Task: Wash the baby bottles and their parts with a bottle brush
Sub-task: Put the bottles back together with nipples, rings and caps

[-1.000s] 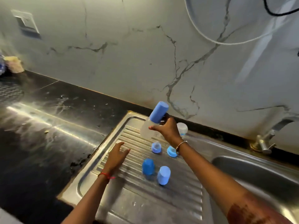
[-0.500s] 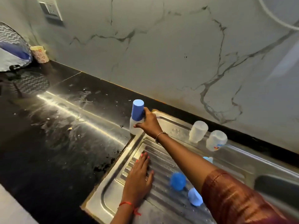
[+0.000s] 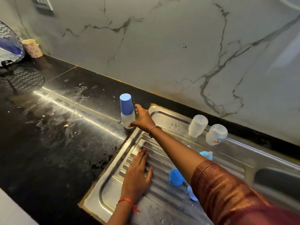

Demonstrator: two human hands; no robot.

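A baby bottle (image 3: 127, 118) with a tall blue cap (image 3: 125, 103) stands upright on the black counter, just off the steel drainboard's (image 3: 164, 117) far left corner. My right hand (image 3: 142, 119) is against its right side, fingers spread and nearly straight, thumb touching the base. My left hand (image 3: 138, 172) lies flat on the drainboard ribs and holds nothing. Two clear bottles (image 3: 198, 125) (image 3: 216, 134) stand upside down on the back rim. Two blue caps (image 3: 176, 177) (image 3: 191, 194) and a blue collar with teat (image 3: 207, 155) lie partly hidden by my right arm. No brush is in view.
The wet black counter (image 3: 56, 127) stretches left, with crumbs and water streaks. A patterned cup (image 3: 31, 47) and a zigzag-patterned cover (image 3: 8, 44) sit at its far left. The sink basin (image 3: 276, 181) opens at the right. The marble wall runs close behind.
My right hand carried the capped bottle left from above the drainboard, set it on the counter, and its fingers have loosened from it. My left hand stays flat on the drainboard.
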